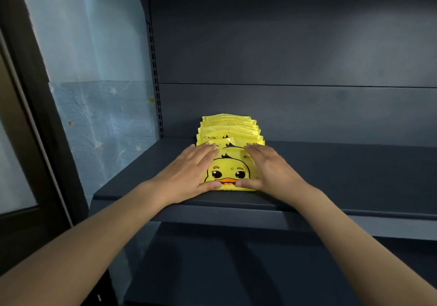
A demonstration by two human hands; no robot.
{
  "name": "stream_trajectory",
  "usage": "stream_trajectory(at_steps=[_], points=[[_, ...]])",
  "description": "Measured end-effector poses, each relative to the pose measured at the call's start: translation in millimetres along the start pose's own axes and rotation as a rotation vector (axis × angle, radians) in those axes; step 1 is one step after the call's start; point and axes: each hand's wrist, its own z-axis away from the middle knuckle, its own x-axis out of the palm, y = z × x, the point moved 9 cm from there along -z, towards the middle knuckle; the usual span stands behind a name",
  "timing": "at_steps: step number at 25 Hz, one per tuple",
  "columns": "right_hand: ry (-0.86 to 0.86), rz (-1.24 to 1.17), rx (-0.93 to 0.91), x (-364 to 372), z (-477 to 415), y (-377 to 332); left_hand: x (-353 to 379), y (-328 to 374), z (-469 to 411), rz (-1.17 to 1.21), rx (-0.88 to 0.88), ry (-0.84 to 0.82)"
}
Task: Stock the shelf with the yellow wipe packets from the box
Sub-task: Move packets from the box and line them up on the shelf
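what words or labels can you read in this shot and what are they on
"Ckak": top left corner of a yellow plastic wipe packet in the row behind the front one.
"k": same corner of the next yellow packet forward; the left hand covers the rest.
Dark characters, top right of the front duck-face packet: too blurred to read.
Print along its bottom edge: mostly hidden.
Dark blue metal shelf: no text.
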Motion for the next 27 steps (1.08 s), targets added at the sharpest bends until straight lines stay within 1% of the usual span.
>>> stream_trajectory(at_steps=[2,3,5,7,9,12,15,19,21,24,25,27], points=[[-0.018,0.071,0.003,4.7,-8.3,3.9,8.2,-3.2,-13.3,-0.092,0.034,-0.021],[-0.018,0.115,0.005,5.8,-14.6,4.6,11.5,-6.7,-21.2,-0.152,0.058,0.008],[0.013,0.199,0.021,7.3,-27.8,7.3,15.4,-14.5,-34.9,-0.256,0.064,0.121],[0.037,0.271,0.056,13.3,-41.4,12.6,21.5,-24.7,-49.3,-0.28,0.05,0.217],[0.056,0.333,0.093,18.9,-54.6,19.1,26.2,-32.6,-62.5,-0.264,0.059,0.275],[0.087,0.434,0.099,23.6,-76.9,30.4,31.7,-43.4,-79.2,-0.308,0.042,0.326],[0.112,0.425,0.094,25.5,-86.9,42.4,37.7,-47.6,-90.3,-0.348,0.051,0.395],[0.163,0.401,0.037,26.7,-84.8,46.2,39.3,-47.1,-96.4,-0.333,0.091,0.411],[0.141,0.345,0.028,28.6,-79.8,42.8,37.3,-46.8,-92.6,-0.277,0.105,0.4],[0.131,0.176,0.075,25.3,-71.8,44.5,33.3,-44.1,-85.9,-0.238,0.145,0.415],[0.143,0.129,0.09,24.6,-71.4,45.8,34.4,-45.6,-85.3,-0.249,0.136,0.416],[0.16,0.12,0.098,24.9,-76.2,44.6,36.8,-50.0,-87.8,-0.282,0.085,0.406]])
